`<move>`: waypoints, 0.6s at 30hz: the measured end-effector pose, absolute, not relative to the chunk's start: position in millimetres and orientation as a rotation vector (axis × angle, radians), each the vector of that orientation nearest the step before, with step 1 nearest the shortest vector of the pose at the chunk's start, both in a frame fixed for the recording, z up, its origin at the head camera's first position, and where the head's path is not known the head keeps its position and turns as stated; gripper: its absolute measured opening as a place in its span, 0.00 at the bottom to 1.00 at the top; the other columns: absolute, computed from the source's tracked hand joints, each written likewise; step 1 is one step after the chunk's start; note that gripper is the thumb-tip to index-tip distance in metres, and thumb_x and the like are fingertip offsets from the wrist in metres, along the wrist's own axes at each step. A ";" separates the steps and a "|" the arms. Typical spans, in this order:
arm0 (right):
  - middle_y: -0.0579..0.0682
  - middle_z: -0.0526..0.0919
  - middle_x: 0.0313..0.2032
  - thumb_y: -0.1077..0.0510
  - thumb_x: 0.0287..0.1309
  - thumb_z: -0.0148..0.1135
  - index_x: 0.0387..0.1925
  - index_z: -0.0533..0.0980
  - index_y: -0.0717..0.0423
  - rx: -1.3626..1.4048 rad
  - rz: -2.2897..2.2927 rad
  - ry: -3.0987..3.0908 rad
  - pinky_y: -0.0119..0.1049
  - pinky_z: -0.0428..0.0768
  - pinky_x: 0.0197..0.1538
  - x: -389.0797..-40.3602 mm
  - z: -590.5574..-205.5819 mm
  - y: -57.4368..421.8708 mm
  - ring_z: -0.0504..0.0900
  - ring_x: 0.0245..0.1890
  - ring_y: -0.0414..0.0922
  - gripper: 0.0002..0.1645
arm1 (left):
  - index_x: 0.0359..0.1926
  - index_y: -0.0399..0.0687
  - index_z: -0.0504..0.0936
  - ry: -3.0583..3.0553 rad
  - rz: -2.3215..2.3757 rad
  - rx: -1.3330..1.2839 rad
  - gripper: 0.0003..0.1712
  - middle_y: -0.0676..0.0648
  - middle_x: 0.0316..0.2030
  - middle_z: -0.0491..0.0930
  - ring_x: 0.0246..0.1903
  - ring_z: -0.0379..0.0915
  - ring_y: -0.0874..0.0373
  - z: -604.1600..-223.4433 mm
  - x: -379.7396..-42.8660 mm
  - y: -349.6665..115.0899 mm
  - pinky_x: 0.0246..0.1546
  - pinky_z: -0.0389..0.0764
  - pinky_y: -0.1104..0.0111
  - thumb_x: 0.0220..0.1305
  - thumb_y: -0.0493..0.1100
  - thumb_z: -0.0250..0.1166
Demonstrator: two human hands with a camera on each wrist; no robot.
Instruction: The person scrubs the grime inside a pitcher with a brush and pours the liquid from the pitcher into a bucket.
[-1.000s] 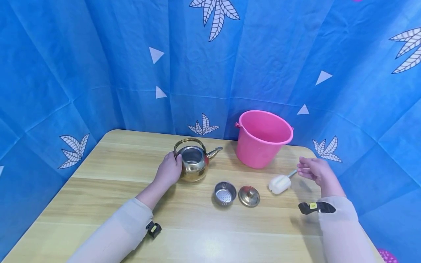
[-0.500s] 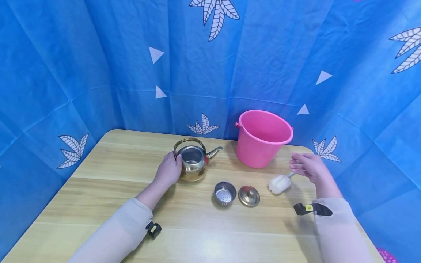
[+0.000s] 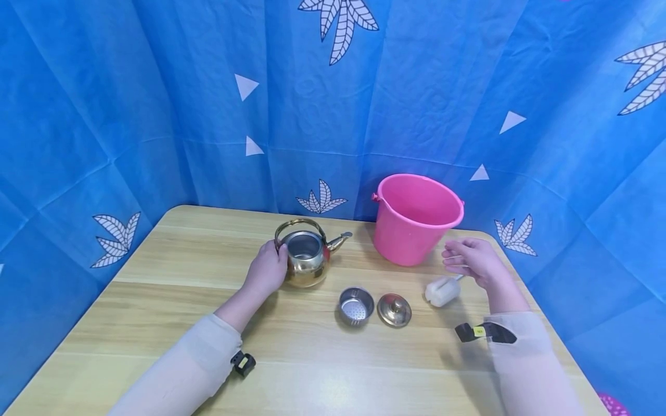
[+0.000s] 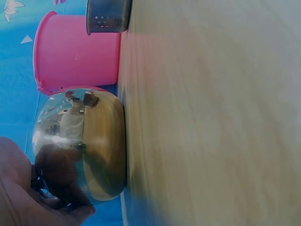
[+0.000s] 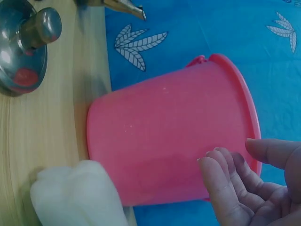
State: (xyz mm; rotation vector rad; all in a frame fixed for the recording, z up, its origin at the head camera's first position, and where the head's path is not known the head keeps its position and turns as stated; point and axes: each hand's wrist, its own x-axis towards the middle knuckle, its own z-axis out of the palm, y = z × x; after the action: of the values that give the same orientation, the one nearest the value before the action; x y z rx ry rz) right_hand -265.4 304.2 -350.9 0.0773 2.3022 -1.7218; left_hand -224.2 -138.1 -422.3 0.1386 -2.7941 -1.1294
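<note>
A brass-coloured kettle (image 3: pixel 308 267) stands uncovered at the back middle, its spout turned right. My left hand (image 3: pixel 267 267) grips it at its left side, by the foot of the arched handle (image 3: pixel 300 221). In the left wrist view, thumb and fingers lie against the shiny body (image 4: pixel 101 141). My right hand (image 3: pixel 476 261) hovers with loosely bent fingers and holds nothing. Below it lies a white sponge bottle brush (image 3: pixel 442 291), its thin handle partly hidden by the hand. The right wrist view shows the fingers (image 5: pixel 221 186) in front of the pink bucket (image 5: pixel 164 136).
A perforated metal strainer cup (image 3: pixel 356 306) and the kettle lid (image 3: pixel 393 310) with its knob lie side by side in front of the kettle. Behind the wooden table (image 3: pixel 156 323) hangs a blue curtain (image 3: pixel 322 104), close to the bucket.
My right hand has moved left, from beside the brush's handle end to above the handle, nearer the bucket. My left hand and the kettle have stayed put.
</note>
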 end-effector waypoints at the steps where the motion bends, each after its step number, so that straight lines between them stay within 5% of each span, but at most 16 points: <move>1: 0.45 0.84 0.33 0.54 0.74 0.54 0.57 0.69 0.72 0.076 -1.722 2.301 0.35 0.85 0.43 -265.2 -350.3 303.2 0.86 0.33 0.38 0.24 | 0.63 0.23 0.66 -2.794 -1.131 0.138 0.31 0.26 0.58 0.71 0.60 0.69 0.32 -422.3 -224.3 -138.3 0.61 0.70 0.44 0.80 0.50 0.40; 8: 0.46 0.84 0.33 0.53 0.73 0.55 0.50 0.73 0.67 0.050 -1.738 2.293 0.37 0.85 0.44 -264.3 -347.2 296.9 0.86 0.33 0.39 0.18 | 0.62 0.23 0.66 -2.795 -1.133 0.141 0.31 0.26 0.57 0.71 0.59 0.70 0.31 -423.0 -224.3 -139.2 0.60 0.71 0.43 0.80 0.50 0.40; 18: 0.50 0.84 0.39 0.50 0.72 0.57 0.58 0.68 0.74 -0.011 -1.649 2.365 0.41 0.85 0.47 -260.9 -340.0 282.7 0.85 0.36 0.41 0.30 | 0.59 0.24 0.68 -2.788 -1.135 0.149 0.29 0.27 0.55 0.73 0.58 0.71 0.32 -423.1 -223.8 -137.8 0.59 0.72 0.44 0.80 0.50 0.41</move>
State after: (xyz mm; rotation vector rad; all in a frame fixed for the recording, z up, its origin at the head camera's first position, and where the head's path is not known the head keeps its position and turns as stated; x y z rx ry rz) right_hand -260.9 282.7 -340.0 -0.0111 2.3648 -1.6493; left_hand -223.8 -137.8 -423.1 0.1491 -2.7876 -1.1353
